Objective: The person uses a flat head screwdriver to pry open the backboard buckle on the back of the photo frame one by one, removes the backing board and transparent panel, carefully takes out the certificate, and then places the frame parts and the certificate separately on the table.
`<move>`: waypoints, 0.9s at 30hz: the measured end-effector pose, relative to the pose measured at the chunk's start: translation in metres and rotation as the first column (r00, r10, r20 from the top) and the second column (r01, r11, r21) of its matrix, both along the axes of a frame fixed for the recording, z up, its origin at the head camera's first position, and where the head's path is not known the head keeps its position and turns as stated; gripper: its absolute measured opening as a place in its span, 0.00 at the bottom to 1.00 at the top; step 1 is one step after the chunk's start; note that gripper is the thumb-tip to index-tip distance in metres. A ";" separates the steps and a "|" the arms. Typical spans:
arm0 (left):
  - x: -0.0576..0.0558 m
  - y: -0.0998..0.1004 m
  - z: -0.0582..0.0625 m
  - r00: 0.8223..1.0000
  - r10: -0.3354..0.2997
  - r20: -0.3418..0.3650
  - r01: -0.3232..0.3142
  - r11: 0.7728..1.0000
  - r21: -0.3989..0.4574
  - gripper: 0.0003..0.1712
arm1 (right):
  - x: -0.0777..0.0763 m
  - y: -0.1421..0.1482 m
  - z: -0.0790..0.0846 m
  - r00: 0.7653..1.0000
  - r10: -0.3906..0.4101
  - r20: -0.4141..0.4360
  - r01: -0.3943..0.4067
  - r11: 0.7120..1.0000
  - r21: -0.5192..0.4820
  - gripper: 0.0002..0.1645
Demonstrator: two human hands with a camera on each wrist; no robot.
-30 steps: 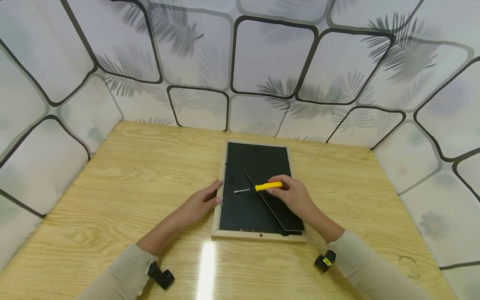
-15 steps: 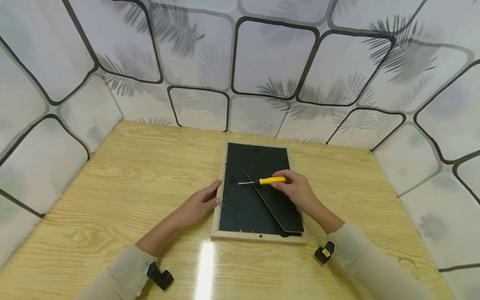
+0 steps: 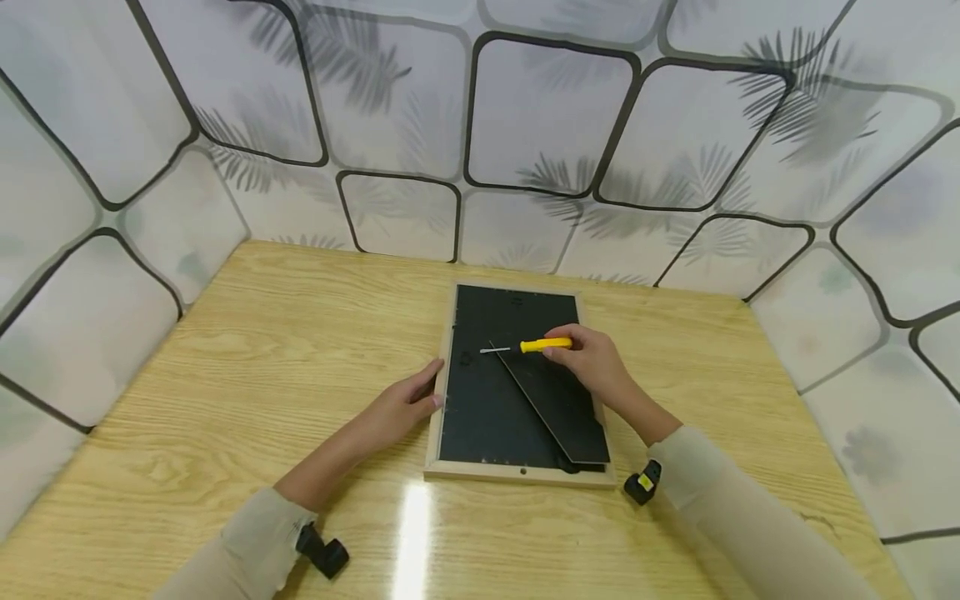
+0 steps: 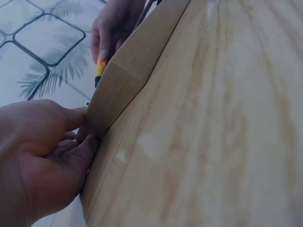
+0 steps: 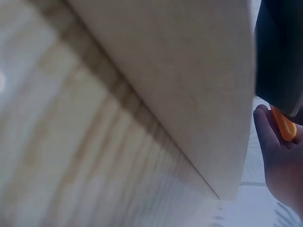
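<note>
A picture frame [image 3: 517, 472] of light wood lies face down on the table. Its black backing board [image 3: 480, 321] faces up. Hinged to that board is a black easel stand [image 3: 558, 417], slanting across the lower right half. My left hand [image 3: 396, 414] holds the frame's left side, thumb and fingers at the wooden edge; in the left wrist view its fingers curl there. Above the board, my right hand [image 3: 597, 364] pinches a screwdriver [image 3: 546, 344] by its yellow handle. The shaft points left, with the flat-looking tip over a small dark hanger [image 3: 465, 358].
The wood-grain table [image 3: 315, 333] extends around the frame. Behind it and at both sides stand pale patterned walls [image 3: 547, 125]. A small black camera sits at each wrist, the left one [image 3: 322, 552] low over the table.
My right hand and the screwdriver have moved towards the far side of the frame, the tip shifting slightly right. My left hand and the frame look unmoved.
</note>
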State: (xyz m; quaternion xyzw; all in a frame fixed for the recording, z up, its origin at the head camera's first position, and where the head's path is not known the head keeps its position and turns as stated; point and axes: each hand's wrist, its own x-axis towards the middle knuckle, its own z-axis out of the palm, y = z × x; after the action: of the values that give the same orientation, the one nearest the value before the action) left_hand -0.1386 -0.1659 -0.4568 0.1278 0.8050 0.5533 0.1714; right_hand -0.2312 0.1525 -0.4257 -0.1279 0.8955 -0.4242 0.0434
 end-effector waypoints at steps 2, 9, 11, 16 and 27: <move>0.000 -0.001 0.000 1.000 0.003 -0.003 -0.003 1.000 -0.005 0.38 | -0.005 -0.002 -0.001 1.000 0.004 0.005 -0.004 1.000 -0.002 0.17; 0.000 -0.002 -0.002 1.000 0.000 -0.013 0.000 1.000 0.004 0.39 | -0.019 -0.011 -0.002 1.000 0.012 0.027 -0.012 1.000 0.008 0.18; -0.001 -0.002 -0.004 1.000 -0.002 -0.015 0.002 1.000 0.009 0.38 | -0.022 -0.012 0.000 0.999 0.019 0.040 -0.020 1.000 0.010 0.18; -0.002 -0.001 -0.005 1.000 -0.001 -0.014 0.001 1.000 0.017 0.38 | -0.027 -0.015 0.007 0.998 0.048 0.037 -0.049 0.999 0.013 0.17; -0.003 0.000 -0.004 1.000 -0.008 -0.010 0.008 0.999 0.031 0.38 | -0.040 -0.030 0.007 0.994 0.109 0.003 -0.108 0.992 0.056 0.16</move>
State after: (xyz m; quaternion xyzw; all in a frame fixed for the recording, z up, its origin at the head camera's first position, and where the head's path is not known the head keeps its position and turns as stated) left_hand -0.1413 -0.1657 -0.4604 0.1363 0.7967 0.5644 0.1678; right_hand -0.2711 0.1229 -0.4184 -0.1752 0.8988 -0.3957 0.0698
